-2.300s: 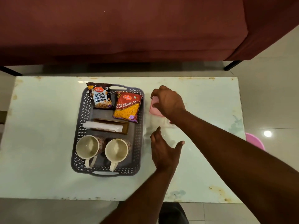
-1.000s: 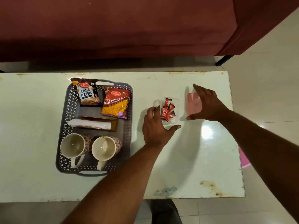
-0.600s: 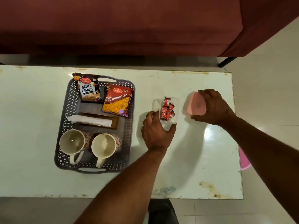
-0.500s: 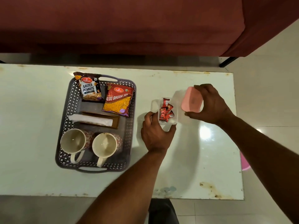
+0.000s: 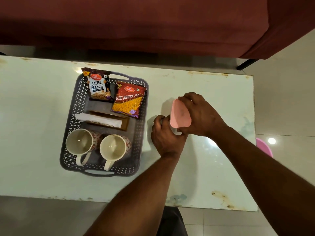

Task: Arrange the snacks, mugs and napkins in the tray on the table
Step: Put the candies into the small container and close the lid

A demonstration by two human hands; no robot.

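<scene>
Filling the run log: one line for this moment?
right hand: pink lid over container | left hand: steadies container | tray: loaded

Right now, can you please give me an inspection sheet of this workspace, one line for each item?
Surface: pale table, rust stains at edges.
Job's things: grey tray holds salted peanuts packet, aloo bhujia packet, napkins in a brown holder, two empty mugs.
Clutter: small box under pink lid, beside the tray.
Grippers: right hand holds the lid; left hand steadies the box.
Cables: nothing seen.
Surroundings: maroon sofa, tiled floor.
</scene>
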